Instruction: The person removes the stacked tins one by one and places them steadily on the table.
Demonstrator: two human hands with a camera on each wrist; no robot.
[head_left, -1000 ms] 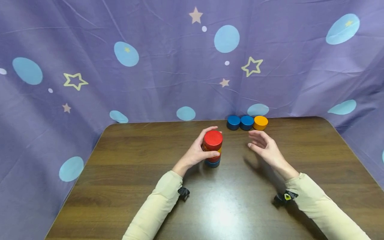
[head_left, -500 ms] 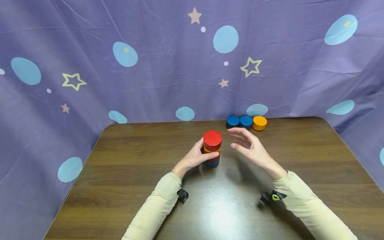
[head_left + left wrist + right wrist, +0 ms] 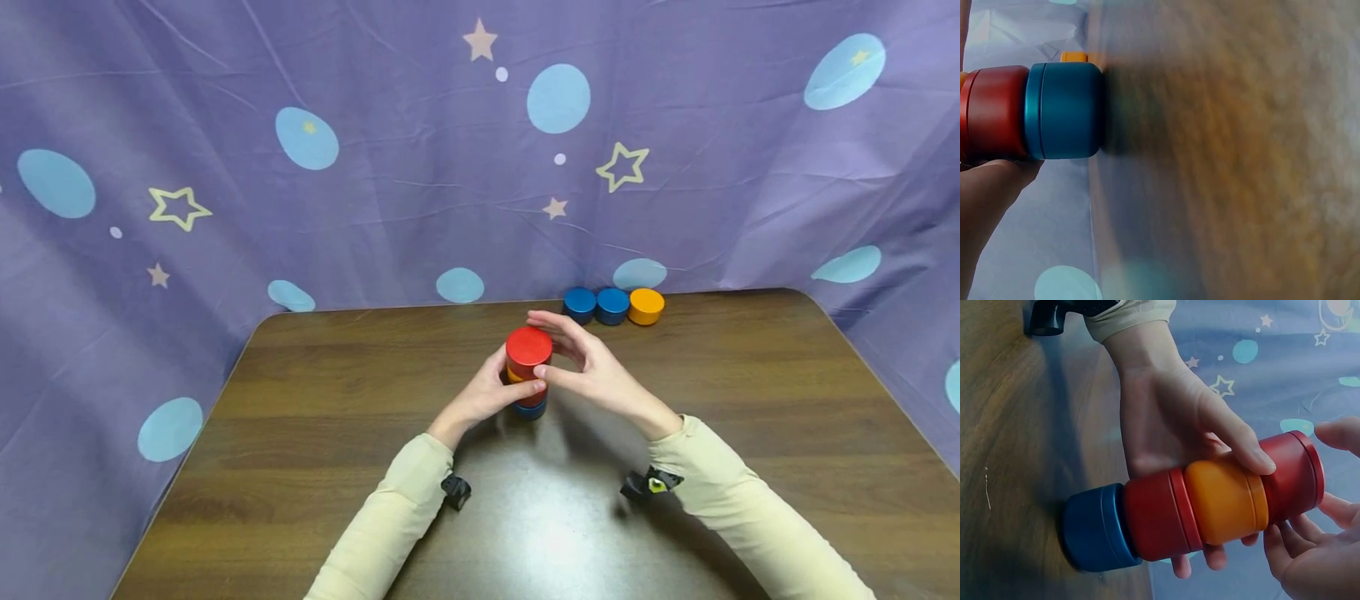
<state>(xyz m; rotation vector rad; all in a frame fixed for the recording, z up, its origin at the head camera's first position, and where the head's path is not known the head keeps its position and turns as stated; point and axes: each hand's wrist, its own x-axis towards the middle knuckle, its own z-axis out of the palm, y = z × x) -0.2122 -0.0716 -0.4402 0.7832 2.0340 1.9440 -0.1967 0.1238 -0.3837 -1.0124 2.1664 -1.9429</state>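
Note:
A stack of lidded round canisters stands upright on the table. From the bottom come a blue canister [image 3: 1097, 528], a red canister [image 3: 1159, 515], an orange canister [image 3: 1225, 500] and another red canister [image 3: 528, 343] on top. My left hand [image 3: 483, 393] grips the stack around its middle, and in the right wrist view its thumb reaches the top red canister. Around that top canister my right hand [image 3: 600, 375] spreads thumb and fingers, thumb in front and fingers behind. Whether the right fingertips touch it, I cannot tell. The left wrist view shows the blue canister [image 3: 1066, 110] lowest.
At the table's back edge, right of the stack, two blue canisters [image 3: 580, 306] and an orange canister [image 3: 647, 307] stand side by side. The wooden table [image 3: 337, 375] meets a purple curtain [image 3: 375, 208] behind. A small black camera [image 3: 637, 485] sits at the right wrist.
My right hand has moved left, from near the back row of canisters to around the top red canister. My left hand keeps its grip on the stack.

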